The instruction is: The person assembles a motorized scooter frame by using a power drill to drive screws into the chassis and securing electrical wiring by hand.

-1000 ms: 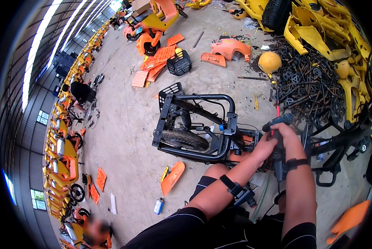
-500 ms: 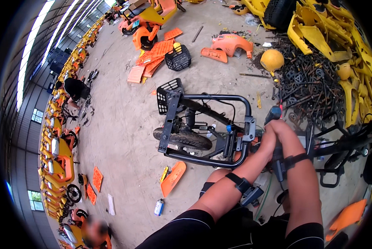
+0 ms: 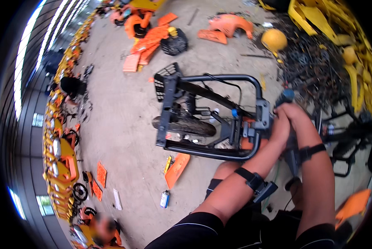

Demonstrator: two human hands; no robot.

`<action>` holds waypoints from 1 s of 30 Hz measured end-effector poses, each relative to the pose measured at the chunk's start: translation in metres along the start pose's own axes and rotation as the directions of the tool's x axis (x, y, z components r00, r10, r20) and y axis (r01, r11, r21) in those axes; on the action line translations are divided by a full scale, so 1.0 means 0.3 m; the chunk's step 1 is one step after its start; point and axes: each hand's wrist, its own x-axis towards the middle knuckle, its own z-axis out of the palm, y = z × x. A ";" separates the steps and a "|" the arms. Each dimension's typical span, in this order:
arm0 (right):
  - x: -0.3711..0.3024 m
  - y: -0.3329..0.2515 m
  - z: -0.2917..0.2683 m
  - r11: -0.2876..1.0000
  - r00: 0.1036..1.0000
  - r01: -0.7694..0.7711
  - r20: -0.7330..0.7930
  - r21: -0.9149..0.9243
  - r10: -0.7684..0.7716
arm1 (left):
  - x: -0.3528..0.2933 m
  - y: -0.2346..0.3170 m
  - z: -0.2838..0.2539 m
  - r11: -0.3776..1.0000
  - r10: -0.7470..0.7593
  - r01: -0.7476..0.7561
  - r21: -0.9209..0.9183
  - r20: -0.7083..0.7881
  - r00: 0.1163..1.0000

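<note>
A black tubular scooter frame (image 3: 213, 157) with a rear wheel (image 3: 190, 125) lies on the concrete floor before me. At its right end, both my hands are close together beside the metal bracket (image 3: 263, 114). My right hand (image 3: 291, 110) is closed round a dark blue-grey tool (image 3: 286, 96), which looks like a cordless power driver; its working end is hidden. Just below and left of it, my left hand (image 3: 280, 121) overlaps the right one. Its fingers are hidden and blurred. A black plastic grille (image 3: 160, 88) is at the frame's far left corner.
Dark metal parts (image 3: 314, 70) form a heap at the right, beside yellow body panels (image 3: 351, 37). Orange panels (image 3: 150, 39), a yellow round shell (image 3: 273, 40) and a spray can (image 3: 164, 199) lie about. Scooters (image 3: 63, 166) line the left; another person (image 3: 72, 87) crouches there.
My view has shifted, so the frame and my hands appear farther up and right. Both hands remain together beside the bracket, and the right still grips the tool.
</note>
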 end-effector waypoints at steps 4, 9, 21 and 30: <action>0.032 0.016 -0.016 0.998 0.999 0.002 -0.048 -0.068 -0.006 | -0.027 0.024 0.026 1.000 -0.013 0.013 0.010 -0.052 0.999; 0.050 0.036 -0.002 0.990 0.991 0.041 -0.121 -0.131 -0.057 | -0.034 0.045 0.006 0.997 -0.064 0.065 0.037 -0.017 0.998; 0.079 0.088 0.000 0.977 0.994 0.092 -0.046 -0.192 -0.103 | -0.116 0.068 -0.013 0.993 -0.056 0.067 -0.100 0.107 0.993; 0.019 0.047 0.006 0.991 0.986 0.121 -0.104 -0.063 -0.127 | -0.077 0.057 -0.009 0.995 -0.039 0.043 0.094 -0.040 0.998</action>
